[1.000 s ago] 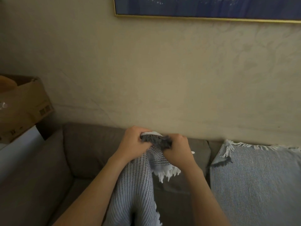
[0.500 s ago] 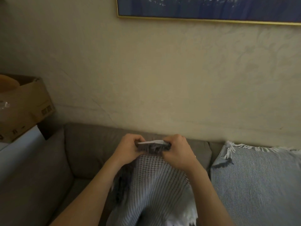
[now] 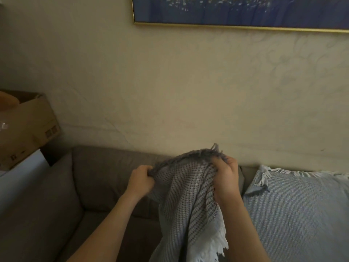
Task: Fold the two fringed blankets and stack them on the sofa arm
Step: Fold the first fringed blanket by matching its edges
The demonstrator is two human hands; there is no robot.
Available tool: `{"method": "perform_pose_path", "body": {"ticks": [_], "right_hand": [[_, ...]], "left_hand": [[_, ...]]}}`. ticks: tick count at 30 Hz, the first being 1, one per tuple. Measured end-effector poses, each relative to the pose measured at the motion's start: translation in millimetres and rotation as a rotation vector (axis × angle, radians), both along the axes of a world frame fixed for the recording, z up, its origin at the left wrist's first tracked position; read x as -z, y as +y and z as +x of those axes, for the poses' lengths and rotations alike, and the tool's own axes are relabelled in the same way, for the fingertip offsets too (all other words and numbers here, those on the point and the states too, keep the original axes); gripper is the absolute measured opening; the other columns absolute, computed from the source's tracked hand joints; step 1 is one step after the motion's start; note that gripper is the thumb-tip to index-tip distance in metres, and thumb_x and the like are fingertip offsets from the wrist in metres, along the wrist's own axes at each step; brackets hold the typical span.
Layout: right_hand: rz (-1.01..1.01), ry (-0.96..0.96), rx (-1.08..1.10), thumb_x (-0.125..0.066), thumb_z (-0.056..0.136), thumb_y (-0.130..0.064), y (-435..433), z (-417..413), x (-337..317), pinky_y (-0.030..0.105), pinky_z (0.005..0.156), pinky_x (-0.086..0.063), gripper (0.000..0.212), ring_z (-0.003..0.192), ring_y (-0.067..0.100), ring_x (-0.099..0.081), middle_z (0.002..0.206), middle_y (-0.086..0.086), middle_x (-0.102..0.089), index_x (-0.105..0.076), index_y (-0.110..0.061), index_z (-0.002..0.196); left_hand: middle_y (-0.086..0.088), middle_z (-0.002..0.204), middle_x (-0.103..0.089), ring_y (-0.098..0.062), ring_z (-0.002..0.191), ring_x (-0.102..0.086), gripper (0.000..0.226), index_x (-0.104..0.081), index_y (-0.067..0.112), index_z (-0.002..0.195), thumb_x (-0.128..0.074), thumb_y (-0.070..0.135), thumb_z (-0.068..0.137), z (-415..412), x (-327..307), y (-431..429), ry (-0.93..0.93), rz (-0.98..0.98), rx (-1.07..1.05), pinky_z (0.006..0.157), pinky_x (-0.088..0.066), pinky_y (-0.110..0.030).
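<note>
A grey-and-white woven fringed blanket (image 3: 190,201) hangs in front of me over the brown sofa (image 3: 105,173). My left hand (image 3: 140,179) grips its dark fringed top edge at the left. My right hand (image 3: 225,178) grips the same edge at the right, slightly higher. White fringe dangles at the blanket's lower right. A second, light blue fringed blanket (image 3: 300,210) lies draped over the sofa back and seat to the right. The sofa arm (image 3: 35,201) is at the left.
A cardboard box (image 3: 28,125) sits on a white surface (image 3: 20,173) beyond the sofa arm at the left. A beige wall rises behind the sofa, with a gold-framed blue picture (image 3: 241,12) at the top.
My hands have moved apart along the blanket's top edge, spreading it wider. The right hand rose a little, and the blanket now hangs broader between them.
</note>
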State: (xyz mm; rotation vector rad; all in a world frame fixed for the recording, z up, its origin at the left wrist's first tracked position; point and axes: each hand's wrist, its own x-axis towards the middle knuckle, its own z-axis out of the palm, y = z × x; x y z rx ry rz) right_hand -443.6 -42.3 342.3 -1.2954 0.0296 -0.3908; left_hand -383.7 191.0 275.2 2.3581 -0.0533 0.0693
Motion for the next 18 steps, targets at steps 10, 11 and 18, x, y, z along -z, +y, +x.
{"method": "perform_pose_path", "body": {"ticks": [10,11,18], "right_hand": [[-0.144,0.154,0.314,-0.06,0.101,-0.007,-15,9,8,0.034,0.059,-0.019,0.035,0.062,0.013,-0.023,0.057,0.0,-0.029,-0.054,-0.008,0.066],[-0.168,0.137,0.328,-0.059,0.1,-0.007,-17,12,12,0.036,0.059,-0.019,0.032,0.062,0.015,-0.022,0.059,0.002,-0.03,-0.054,-0.001,0.07],[-0.514,0.049,0.138,-0.087,0.085,-0.032,-30,15,5,0.028,0.055,-0.046,0.03,0.059,0.009,-0.057,0.063,0.0,-0.066,-0.07,-0.008,0.078]], "left_hand": [[0.016,0.106,-0.074,-0.009,0.095,-0.07,0.087,-0.073,0.034,0.113,-0.075,0.096,0.051,-3,-62,2,-0.024,0.247,0.234,0.077,-0.061,-0.036],[0.013,0.11,-0.073,-0.013,0.1,-0.07,0.094,-0.072,0.033,0.117,-0.079,0.094,0.046,1,-70,4,0.013,0.382,0.263,0.081,-0.061,-0.039],[-0.009,0.089,-0.075,-0.039,0.089,-0.072,0.014,-0.078,0.024,0.095,-0.065,0.021,0.091,20,-122,3,-0.461,0.511,-0.113,0.067,-0.06,-0.043]]}}
